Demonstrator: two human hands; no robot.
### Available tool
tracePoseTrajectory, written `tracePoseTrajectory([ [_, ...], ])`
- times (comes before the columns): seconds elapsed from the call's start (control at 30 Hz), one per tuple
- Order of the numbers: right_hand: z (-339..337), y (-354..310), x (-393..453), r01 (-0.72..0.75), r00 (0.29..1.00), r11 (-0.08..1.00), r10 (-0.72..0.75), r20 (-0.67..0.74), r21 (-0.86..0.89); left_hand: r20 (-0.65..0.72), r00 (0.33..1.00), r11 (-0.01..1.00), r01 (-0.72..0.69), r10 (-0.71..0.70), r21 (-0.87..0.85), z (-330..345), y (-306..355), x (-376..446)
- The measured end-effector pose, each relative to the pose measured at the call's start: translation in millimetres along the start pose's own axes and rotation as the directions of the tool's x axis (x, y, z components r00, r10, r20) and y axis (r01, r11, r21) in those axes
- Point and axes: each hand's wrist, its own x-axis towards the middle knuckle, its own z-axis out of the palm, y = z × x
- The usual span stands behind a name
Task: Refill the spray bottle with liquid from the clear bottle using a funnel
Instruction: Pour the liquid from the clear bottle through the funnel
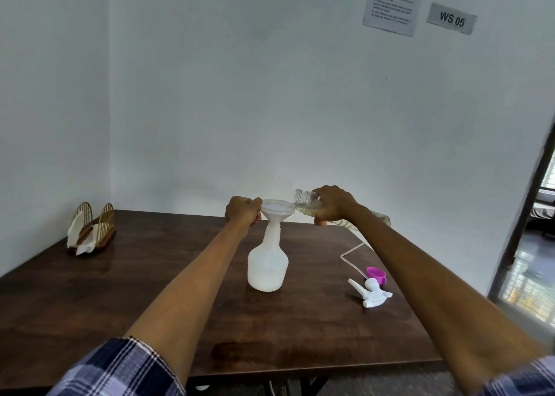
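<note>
A white translucent spray bottle (pixel 267 265) stands uncapped in the middle of the dark wooden table (pixel 150 290). A white funnel (pixel 275 209) sits in its neck. My left hand (pixel 242 211) grips the funnel's left rim. My right hand (pixel 332 205) holds the clear bottle (pixel 304 200) tilted almost level, with its open mouth over the funnel's right edge. Pale liquid lies low in the clear bottle. The bottle's rear end shows behind my forearm.
The white spray trigger head (pixel 374 294) with its thin tube lies on the table to the right, beside a purple cap (pixel 377 274). A gold napkin holder (pixel 91 230) with white napkins stands at the far left. Walls close the back and left.
</note>
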Motion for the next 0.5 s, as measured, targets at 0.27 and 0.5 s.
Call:
tracePoseTrajectory([
  [0.27, -1.0, 0.2, -1.2, 0.006, 1.000, 1.000, -0.006, -0.002, -0.008, 0.002, 1.000, 1.000, 0.012, -0.012, 0.003, -0.1, 1.8, -1.2],
  [0.5, -0.9, 0.2, -2.2, 0.003, 1.000, 1.000, -0.003, 0.000, 0.010, 0.000, 1.000, 1.000, 0.015, -0.015, 0.006, -0.5, 1.0, -0.6],
])
